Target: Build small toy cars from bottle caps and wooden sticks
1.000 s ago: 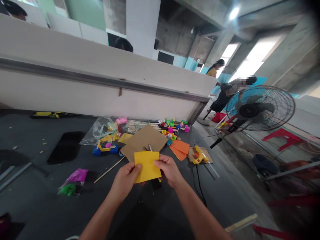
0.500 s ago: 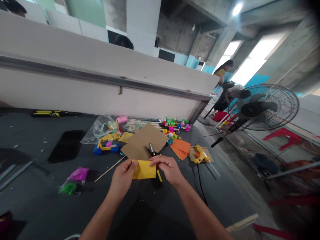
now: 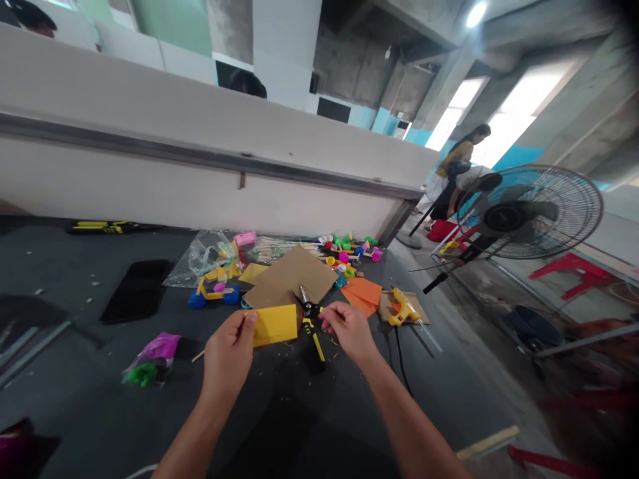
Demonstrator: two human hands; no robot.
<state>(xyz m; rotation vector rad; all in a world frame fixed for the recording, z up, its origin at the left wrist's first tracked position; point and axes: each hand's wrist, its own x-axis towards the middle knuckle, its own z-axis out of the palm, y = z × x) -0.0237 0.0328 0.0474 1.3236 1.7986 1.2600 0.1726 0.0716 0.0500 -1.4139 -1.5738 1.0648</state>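
Between the thumb and fingers of my left hand (image 3: 228, 352) is a small yellow rectangular sheet (image 3: 276, 324), held by its left end above the table. Just right of the sheet lies a pair of snips (image 3: 313, 339), with pointed silver blades and black-and-yellow handles. My right hand (image 3: 352, 327) has its fingers pinched around the end of the snips' right handle. Behind both hands is a brown cardboard sheet (image 3: 294, 273). A thin wooden stick (image 3: 198, 356) shows partly beside my left hand.
Orange sheets (image 3: 362, 294) and a yellow glue gun (image 3: 405, 307) with a cord lie to the right. A blue-and-yellow toy piece (image 3: 214, 296), a black phone-like slab (image 3: 137, 291) and a small bag (image 3: 152, 359) lie left. A fan (image 3: 504, 216) stands beyond the table; people are behind it.
My right hand has let go of the yellow sheet and moved right to the snips' handle. The left hand has shifted slightly left with the sheet, uncovering more of the snips.
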